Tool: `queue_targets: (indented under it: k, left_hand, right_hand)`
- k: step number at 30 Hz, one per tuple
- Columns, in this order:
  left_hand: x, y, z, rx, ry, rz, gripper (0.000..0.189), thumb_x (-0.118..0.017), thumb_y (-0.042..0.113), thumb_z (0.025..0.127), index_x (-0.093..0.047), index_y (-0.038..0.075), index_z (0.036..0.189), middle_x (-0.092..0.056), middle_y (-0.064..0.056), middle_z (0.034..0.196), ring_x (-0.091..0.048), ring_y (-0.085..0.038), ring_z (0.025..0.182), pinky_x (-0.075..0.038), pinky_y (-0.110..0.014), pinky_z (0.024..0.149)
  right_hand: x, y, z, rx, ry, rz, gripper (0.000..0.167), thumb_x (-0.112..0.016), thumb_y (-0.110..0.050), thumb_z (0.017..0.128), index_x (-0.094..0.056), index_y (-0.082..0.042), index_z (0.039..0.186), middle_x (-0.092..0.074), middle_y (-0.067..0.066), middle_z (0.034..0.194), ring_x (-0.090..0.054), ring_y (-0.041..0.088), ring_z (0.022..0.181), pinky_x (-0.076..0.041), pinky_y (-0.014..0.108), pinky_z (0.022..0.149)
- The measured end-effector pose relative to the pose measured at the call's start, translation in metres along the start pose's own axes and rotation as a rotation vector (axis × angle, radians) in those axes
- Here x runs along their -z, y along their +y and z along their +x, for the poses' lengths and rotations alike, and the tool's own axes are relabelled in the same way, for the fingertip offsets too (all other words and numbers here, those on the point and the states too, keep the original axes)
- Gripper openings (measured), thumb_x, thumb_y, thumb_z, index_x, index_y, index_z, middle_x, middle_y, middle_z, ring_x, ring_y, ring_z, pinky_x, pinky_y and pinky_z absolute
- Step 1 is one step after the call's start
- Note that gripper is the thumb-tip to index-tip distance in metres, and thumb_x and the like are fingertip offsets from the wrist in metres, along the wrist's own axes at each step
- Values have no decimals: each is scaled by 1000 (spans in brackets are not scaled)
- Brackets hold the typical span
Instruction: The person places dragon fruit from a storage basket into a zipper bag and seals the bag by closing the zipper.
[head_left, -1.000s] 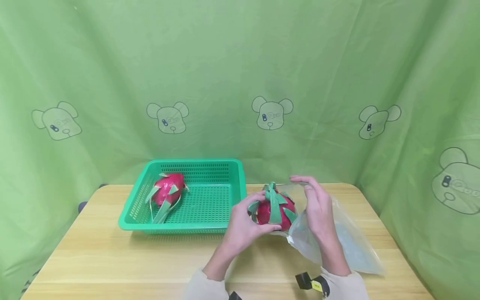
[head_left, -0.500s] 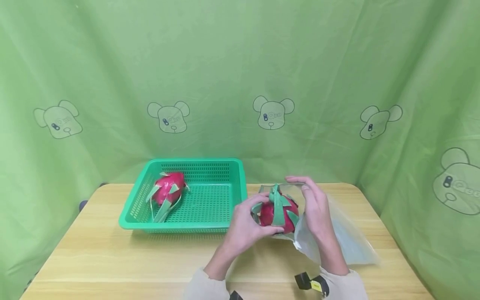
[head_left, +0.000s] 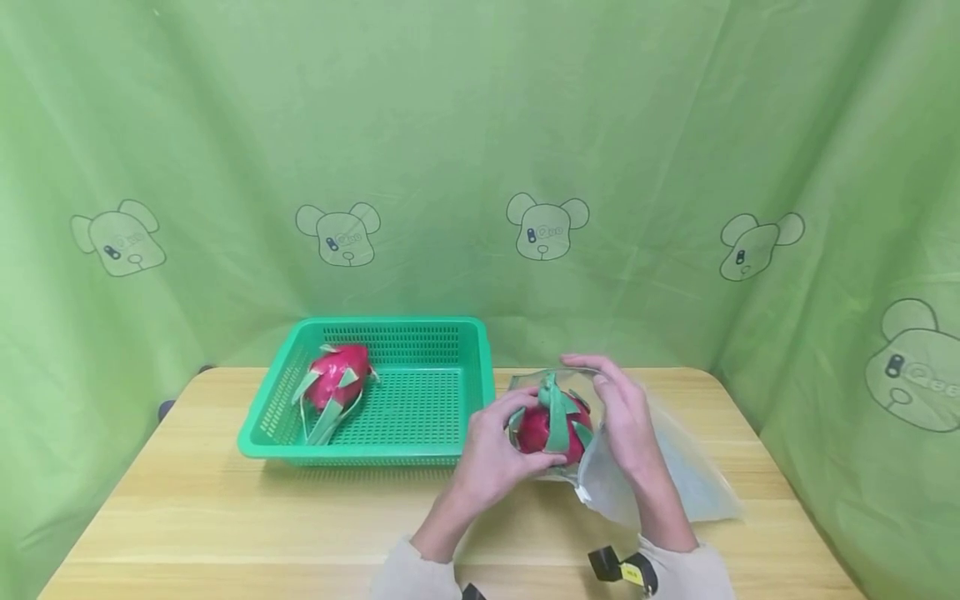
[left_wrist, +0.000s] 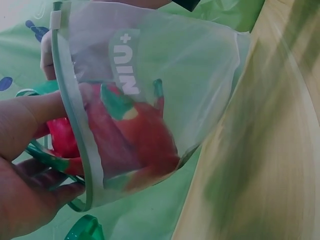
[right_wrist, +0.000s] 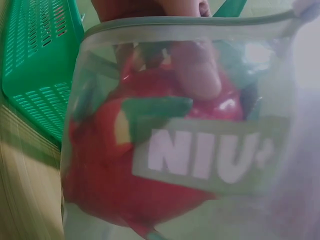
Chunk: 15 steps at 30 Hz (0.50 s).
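Observation:
My left hand (head_left: 487, 454) grips a red dragon fruit (head_left: 534, 429) with green scales, fingers and thumb round its near end. The fruit sits in the mouth of a translucent zip bag (head_left: 693, 479). Through the plastic, the left wrist view shows most of the dragon fruit (left_wrist: 145, 132) inside the bag, past the slider zip edge. A fingertip of the left hand shows through the printed bag (right_wrist: 225, 155) in the right wrist view. At the bag's mouth, my right hand (head_left: 630, 425) holds the rim; its grip is partly hidden.
A green slotted basket (head_left: 360, 453) stands to the left on the wooden table (head_left: 285, 533), close beside the left hand. Inside it lies another dragon fruit (head_left: 335, 379). Green curtains (head_left: 450, 125) hang behind the table and on both sides.
The right hand has shifted slightly left, drawing the bag further round the dragon fruit. The bag's far corner has moved left and up. The left hand keeps its grip, moving only slightly right.

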<state>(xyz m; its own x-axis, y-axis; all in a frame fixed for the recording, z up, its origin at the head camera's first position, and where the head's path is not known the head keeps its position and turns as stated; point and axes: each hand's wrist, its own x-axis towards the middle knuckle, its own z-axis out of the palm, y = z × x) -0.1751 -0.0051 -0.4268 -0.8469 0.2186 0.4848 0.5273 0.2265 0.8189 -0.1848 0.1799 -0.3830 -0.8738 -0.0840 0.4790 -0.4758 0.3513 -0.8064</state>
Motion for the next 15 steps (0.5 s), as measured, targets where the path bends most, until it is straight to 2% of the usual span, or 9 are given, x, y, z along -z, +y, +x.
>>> queue_targets:
  k: [5,10,15]
  left_hand:
    - [-1,-5,1,41,78,1,62,-98,14,66,-70,11,121,-69,1,128,-65,-16,118,-55,-24,93]
    - [-2,-11,2,32,162,27,62,-99,14,65,-71,8,120,-69,-3,129,-67,-18,115,-56,-26,93]
    - [-3,-14,3,47,229,25,60,-99,13,65,-71,7,118,-69,-3,129,-66,-20,116,-56,-32,96]
  right_hand:
    - [-1,3,-2,-25,-69,-97,38,-45,-1,105,-59,-4,140,-60,12,142,-51,30,137,-37,54,115]
    - [-2,1,-5,-63,-187,-268,55,-54,-5,100,-45,-8,154,-48,14,155,-41,37,144,-36,61,114]
    - [0,-9,-10,-116,-296,-388,68,-57,-5,94,-34,-5,159,-38,19,160,-35,41,146,-36,65,112]
